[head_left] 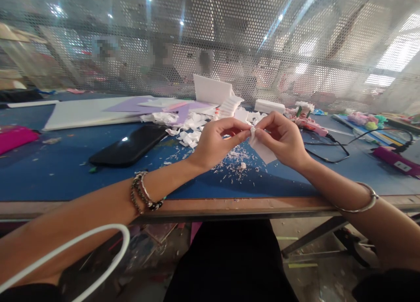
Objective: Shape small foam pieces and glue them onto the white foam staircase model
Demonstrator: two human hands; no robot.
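My left hand (218, 142) and my right hand (282, 138) meet over the blue table, thumbs and fingers pinched together. Between them they hold a small piece of white paper (264, 149). Its upper end is gathered at the fingertips, and a flat flap hangs down under my right hand. Tiny white shreds (234, 168) are scattered on the table below, with one small white lump (243, 165) among them. Just behind my left hand lies a heap of crumpled white paper pieces (189, 138).
A black phone (129, 146) lies to the left, before purple and white sheets (88, 111). Behind my hands stands a white board (211, 89). At right are a black cable (341, 155), a magenta device (395, 161) and colourful paper flowers (364, 119). A perforated metal screen (229, 39) closes off the back.
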